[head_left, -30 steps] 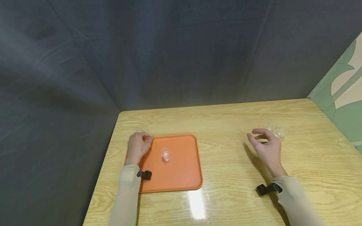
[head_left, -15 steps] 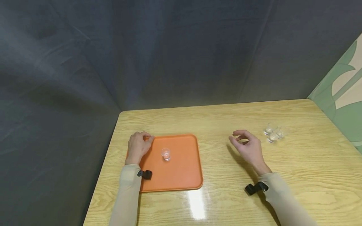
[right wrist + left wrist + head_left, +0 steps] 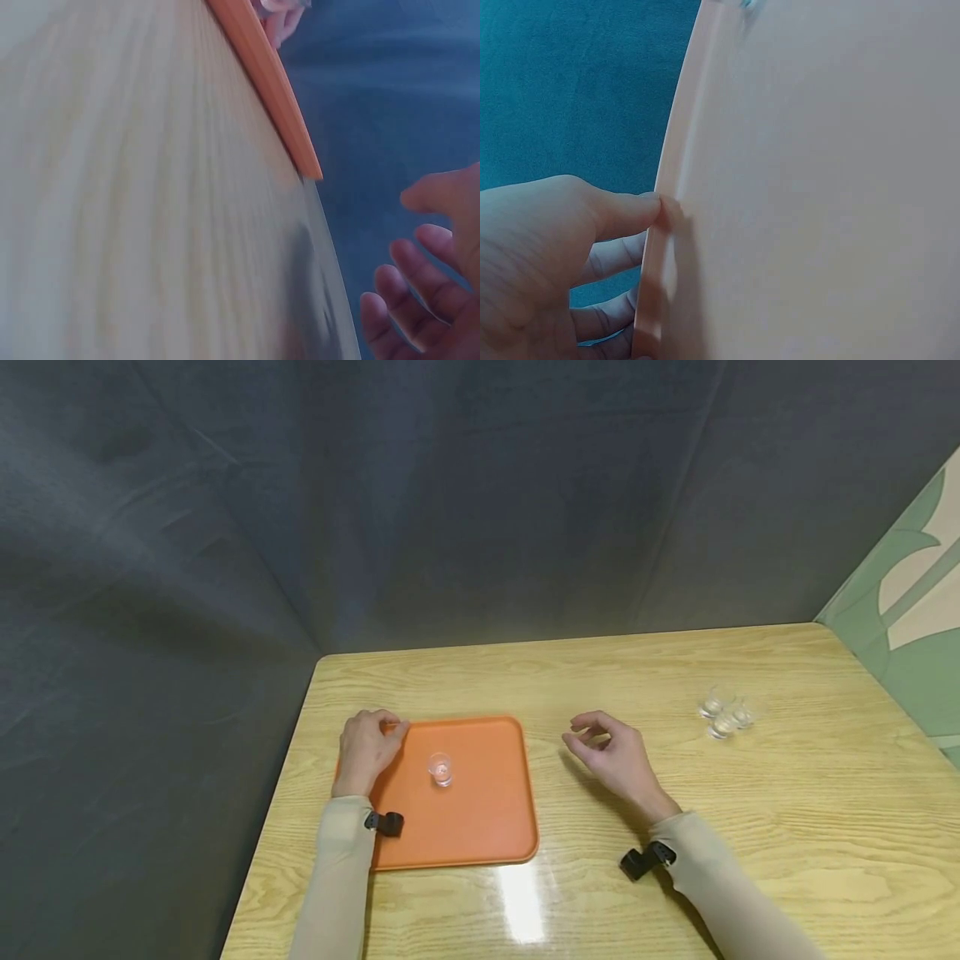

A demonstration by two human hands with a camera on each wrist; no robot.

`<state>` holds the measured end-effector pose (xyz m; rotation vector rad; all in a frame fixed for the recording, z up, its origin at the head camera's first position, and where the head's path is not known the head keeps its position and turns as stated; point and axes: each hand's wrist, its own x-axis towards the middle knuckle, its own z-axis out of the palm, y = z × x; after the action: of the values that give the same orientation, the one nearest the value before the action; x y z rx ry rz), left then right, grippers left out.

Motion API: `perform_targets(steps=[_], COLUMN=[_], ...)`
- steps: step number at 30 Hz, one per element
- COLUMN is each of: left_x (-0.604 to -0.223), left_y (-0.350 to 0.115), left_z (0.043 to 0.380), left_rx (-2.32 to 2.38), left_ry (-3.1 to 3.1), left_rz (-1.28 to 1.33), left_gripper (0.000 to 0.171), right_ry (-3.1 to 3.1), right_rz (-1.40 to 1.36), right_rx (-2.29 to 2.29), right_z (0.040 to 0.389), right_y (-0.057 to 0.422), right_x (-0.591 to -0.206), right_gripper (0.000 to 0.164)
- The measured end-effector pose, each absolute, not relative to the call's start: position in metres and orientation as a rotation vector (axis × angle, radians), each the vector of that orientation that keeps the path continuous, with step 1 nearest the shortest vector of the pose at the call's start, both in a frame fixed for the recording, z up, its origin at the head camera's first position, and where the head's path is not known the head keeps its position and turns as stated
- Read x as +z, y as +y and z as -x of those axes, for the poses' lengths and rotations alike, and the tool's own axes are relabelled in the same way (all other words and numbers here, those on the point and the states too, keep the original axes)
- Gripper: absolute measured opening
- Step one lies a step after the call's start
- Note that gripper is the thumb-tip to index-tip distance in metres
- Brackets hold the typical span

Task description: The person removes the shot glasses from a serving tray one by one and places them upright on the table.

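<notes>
My left hand (image 3: 367, 752) grips the far-left corner of an orange tray (image 3: 487, 827). In the left wrist view its thumb (image 3: 634, 211) lies at the tray's rim, and the other fingers run along the outer side. One small clear shot glass (image 3: 441, 770) stands upright on the tray, a little left of its middle. Over the table just right of the tray hovers my right hand (image 3: 615, 762), its fingers bent and apart from the thumb with nothing between them; the right wrist view shows the same gap.
Farther right on the wooden table (image 3: 787, 827), three more clear shot glasses (image 3: 723, 724) stand close together. A dark curtain (image 3: 487, 510) hangs behind the table and on its left side. A green patterned panel (image 3: 922, 610) borders the right end.
My right hand has moved left, away from the small glasses and toward the tray, holding nothing. The left hand, the tray and its glass have stayed in place.
</notes>
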<state>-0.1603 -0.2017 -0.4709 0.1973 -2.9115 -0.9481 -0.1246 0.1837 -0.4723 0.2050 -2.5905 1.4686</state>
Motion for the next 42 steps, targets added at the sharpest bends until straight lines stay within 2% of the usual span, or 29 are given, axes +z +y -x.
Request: perform_targets(steps=[30, 42], left_x=[-0.474, -0.472], left_y=[-0.204, -0.204], left_z=[0.159, 0.159], left_rx=[-0.944, -0.949], left_ry=[-2.918, -2.917], left_rz=[-0.191, -0.178], left_gripper=[0.030, 0.031], right_ry=[-2.647, -2.719], right_rz=[-0.567, -0.684], right_rx=[1.520, 1.540], right_z=[0.117, 0.110], right_y=[0.094, 0.060], right_x=[-0.462, -0.461], right_gripper=[0.027, 0.039])
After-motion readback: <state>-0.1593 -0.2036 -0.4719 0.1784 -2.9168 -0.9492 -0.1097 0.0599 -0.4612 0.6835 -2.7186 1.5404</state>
